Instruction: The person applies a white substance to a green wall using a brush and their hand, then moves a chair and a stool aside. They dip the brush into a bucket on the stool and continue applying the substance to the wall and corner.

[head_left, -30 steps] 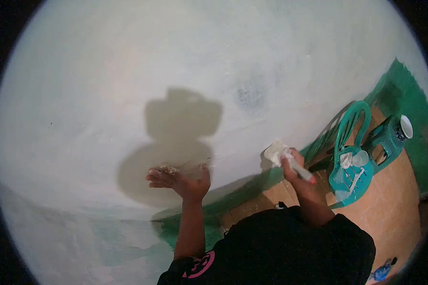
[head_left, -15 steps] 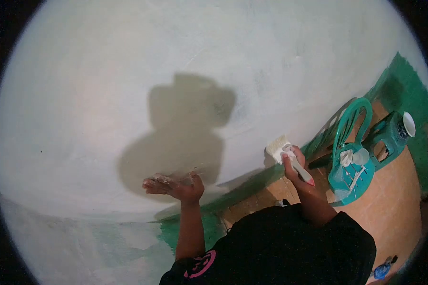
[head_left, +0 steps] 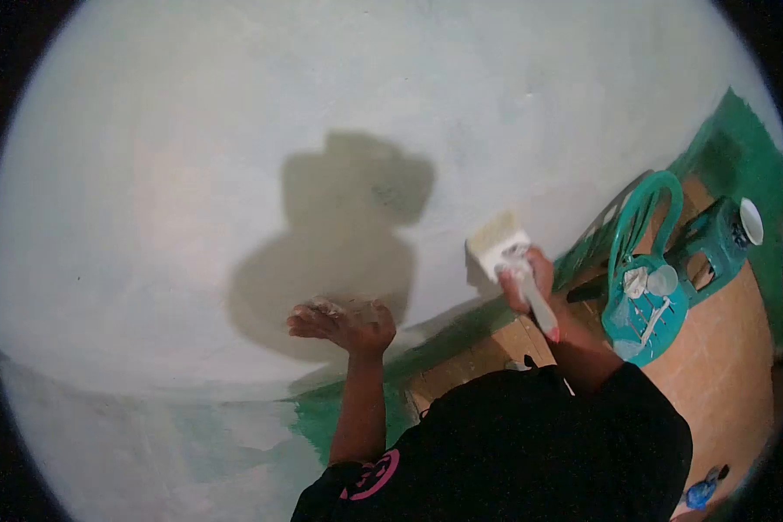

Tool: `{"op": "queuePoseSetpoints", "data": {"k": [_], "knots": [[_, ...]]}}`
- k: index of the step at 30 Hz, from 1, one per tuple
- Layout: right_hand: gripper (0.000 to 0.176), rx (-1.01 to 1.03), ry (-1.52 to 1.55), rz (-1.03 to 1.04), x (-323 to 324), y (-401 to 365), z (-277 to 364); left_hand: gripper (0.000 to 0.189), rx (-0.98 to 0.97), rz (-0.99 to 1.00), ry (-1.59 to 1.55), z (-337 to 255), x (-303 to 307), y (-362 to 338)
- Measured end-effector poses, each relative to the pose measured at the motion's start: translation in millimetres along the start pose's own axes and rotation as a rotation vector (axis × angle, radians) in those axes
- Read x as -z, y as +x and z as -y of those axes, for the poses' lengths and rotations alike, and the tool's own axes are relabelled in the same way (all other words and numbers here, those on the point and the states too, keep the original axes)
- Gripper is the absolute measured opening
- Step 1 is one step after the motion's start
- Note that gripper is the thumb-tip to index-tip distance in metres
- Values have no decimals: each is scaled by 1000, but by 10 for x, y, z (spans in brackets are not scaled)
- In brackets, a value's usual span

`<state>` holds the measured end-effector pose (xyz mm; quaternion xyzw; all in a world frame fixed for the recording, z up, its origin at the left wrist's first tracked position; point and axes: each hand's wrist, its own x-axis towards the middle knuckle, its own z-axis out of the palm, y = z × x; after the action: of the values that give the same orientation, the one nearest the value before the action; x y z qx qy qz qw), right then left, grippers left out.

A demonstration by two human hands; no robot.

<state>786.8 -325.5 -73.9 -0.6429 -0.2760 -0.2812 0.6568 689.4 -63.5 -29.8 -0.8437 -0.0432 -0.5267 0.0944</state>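
The wide, flat paintbrush with pale bristles and a white, red-tipped handle was in the right hand, and we saw its bristles laid against the pale, whitish plastered wall, right of the middle of the scene. That hand was closed around the handle, whose red tip stuck out below the fist toward the near side. The left hand was open, palm up, with the fingers spread and smeared with pale paint; it sat close against the wall, lower and to the left of the brush, but we could not tell whether it touched the surface. Both hands stayed well apart.

A dark shadow of a head and shoulders fell on the wall between and above the hands. Along the foot of the wall ran a band of green paint, meeting the orange-brown floor. On that floor, right of the brush, stood a green plastic chair; on its seat we made out a clear plastic cup, a crumpled white wad just beside it, and a white stick. Farther right stood a green stool with a white round thing on top. The person's black shirt filled the near edge.
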Motion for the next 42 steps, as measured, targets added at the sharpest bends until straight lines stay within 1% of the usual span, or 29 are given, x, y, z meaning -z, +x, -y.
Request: {"op": "queuePoseSetpoints", "data": {"k": [1,2,4,6,7,8,10,11,13,15,17,18,19,21,22,24,25,27,28,30,31,33,35,37,38,39,40,41,42], "knots": [[18,-76,14,92,-36,-184,-20,93,8,-3,13,8,-6,-9],[18,-74,23,104,-81,-353,-57,94,14,15,2,17,-12,-33],[18,-217,-97,298,-150,-541,-30,94,27,40,-3,0,3,-32],[22,-194,-67,364,-166,-472,42,88,5,-5,-1,-38,-4,18],[26,-170,-41,419,-197,-358,141,88,10,-2,2,-35,-15,10],[26,-171,-39,422,-273,-219,251,89,18,2,8,-30,-17,-3],[22,140,212,83,-463,97,468,91,26,6,11,-45,-9,-9],[22,143,215,84,-484,236,556,92,13,6,8,-77,9,14],[26,375,273,14,-580,409,665,94,4,4,22,-94,22,30],[26,373,243,86,-679,206,394,95,-23,54,1,-38,11,8],[25,123,43,380,-672,-61,295,94,-46,83,-5,54,0,-107],[24,67,49,285,-744,-362,76,93,-80,124,-26,101,-11,-171],[24,73,52,299,-730,-569,10,93,-66,121,-19,129,-4,-251],[23,-160,48,480,-666,-853,-54,87,-108,268,25,150,30,-385],[24,-230,13,510,-657,-920,-51,87,-101,276,26,102,146,-318],[23,-289,-3,515,-642,-865,25,80,210,1000,-64,18,363,-160],[22,-342,-19,512,-646,-715,123,80,203,1001,-65,31,386,-141],[23,-403,31,399,-727,-354,492,78,134,985,-155,66,438,-148],[23,-401,27,390,-762,-191,671,78,118,955,-170,89,462,-173],[22,-105,132,195,-843,52,948,78,74,917,-194,157,492,-209],[22,-97,123,191,-912,84,979,78,41,884,-210,186,506,-217],[24,63,129,-44,-1049,103,997,79,15,888,-222,259,560,-185],[26,-11,-19,35,-1084,-138,782,81,-12,856,-269,330,621,-174],[27,-89,59,-4,-1161,-556,448,84,6,828,-256,381,652,-152],[27,-89,56,8,-1156,-771,362,87,19,796,-242,419,659,-174],[28,-223,49,57,-1155,-943,364,87,30,792,-244,457,672,-215],[29,-356,40,104,-1189,-1054,344,89,72,721,-221,538,683,-242],[29,-353,37,107,-1216,-1101,309,92,109,652,-196,630,700,-250],[28,-277,-5,155,-1249,-1041,413,95,97,603,-193,737,723,-246]]}}
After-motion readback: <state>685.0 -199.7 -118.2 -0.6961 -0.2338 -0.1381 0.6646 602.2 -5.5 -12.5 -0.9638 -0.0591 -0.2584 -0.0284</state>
